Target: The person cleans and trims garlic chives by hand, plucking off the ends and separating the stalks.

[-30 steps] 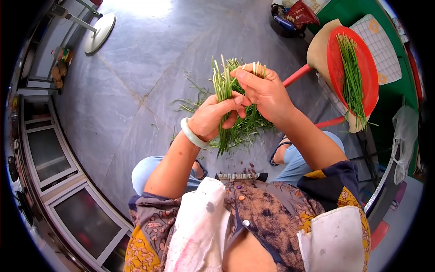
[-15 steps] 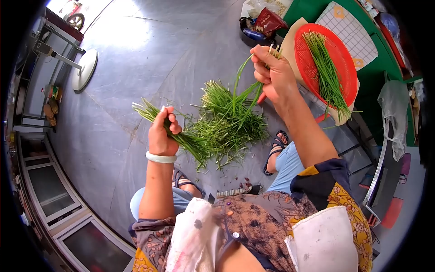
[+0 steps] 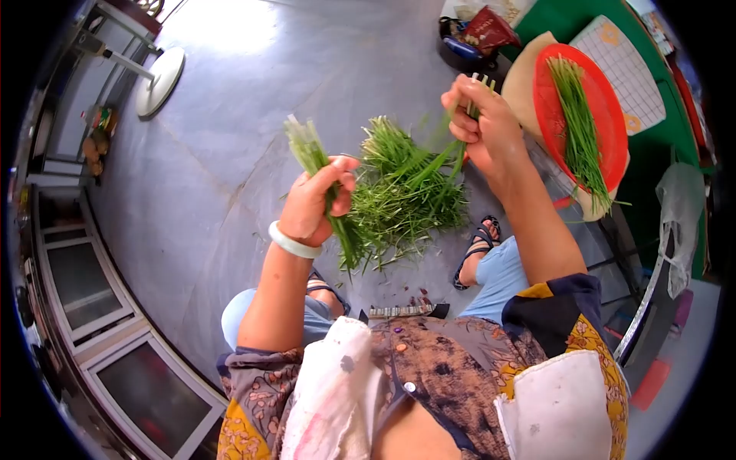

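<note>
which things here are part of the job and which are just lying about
Seem part of the job:
Bunch in the left hand
Stalks in the right hand
Green pile on the floor
Red basket, with long greens in it

Seem just lying about:
Dark red packet
Plastic bag
Checked mat
White round base

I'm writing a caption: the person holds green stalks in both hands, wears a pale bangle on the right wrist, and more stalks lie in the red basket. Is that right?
Not quite: the head view shows the pale bangle on the left wrist. The left hand and right hand do hold green stalks, with more in the red basket.
</note>
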Tool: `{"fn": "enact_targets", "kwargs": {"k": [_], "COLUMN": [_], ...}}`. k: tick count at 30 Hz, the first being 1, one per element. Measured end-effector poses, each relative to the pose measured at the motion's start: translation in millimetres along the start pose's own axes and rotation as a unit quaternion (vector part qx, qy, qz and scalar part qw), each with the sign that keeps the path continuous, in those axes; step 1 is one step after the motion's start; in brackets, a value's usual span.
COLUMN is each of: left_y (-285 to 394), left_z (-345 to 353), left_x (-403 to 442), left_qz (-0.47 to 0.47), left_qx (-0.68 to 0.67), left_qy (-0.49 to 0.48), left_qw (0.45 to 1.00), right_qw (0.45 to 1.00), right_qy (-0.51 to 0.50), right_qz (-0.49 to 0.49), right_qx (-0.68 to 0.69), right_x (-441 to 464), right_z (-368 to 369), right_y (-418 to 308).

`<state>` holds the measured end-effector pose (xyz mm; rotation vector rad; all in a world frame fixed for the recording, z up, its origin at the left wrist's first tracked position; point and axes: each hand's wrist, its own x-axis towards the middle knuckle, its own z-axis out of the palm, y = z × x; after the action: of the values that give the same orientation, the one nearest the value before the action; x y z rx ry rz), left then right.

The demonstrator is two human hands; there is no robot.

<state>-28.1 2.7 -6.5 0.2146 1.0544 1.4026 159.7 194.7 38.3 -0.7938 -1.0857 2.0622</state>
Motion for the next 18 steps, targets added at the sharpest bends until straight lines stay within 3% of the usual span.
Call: {"fn": "enact_targets", "kwargs": {"k": [8, 11, 15, 18], "left_y": [-2.0, -1.1, -1.8, -3.9], "left_z": [11.7, 14.5, 17.4, 18.3], "left_x": [-6.1, -7.2, -8.2, -9.0], "left_qz": [-0.019, -0.026, -0.044, -0.052], "left_qx": [0.036, 0.051, 0.066, 0.072], "left_qy": [-0.053, -0.071, -0.083, -0.091], "left_qw": [0.998, 0.996, 0.993, 0.992], "right_qw": [0.984, 0.969, 0.963, 0.979], "right_qy": [-0.132, -0.132, -0.180, -0.149], "right_qz": [0.054, 0.082, 0.030, 0.099], "right_qx": [-0.110, -0.194, -0.197, -0.098], "right_x": [-9.9, -19.0, -16.1, -20.5], "right_z": [13.7, 24.4, 21.8, 28.8], "right_y": [17.3, 19.8, 37.7, 38.4]}}
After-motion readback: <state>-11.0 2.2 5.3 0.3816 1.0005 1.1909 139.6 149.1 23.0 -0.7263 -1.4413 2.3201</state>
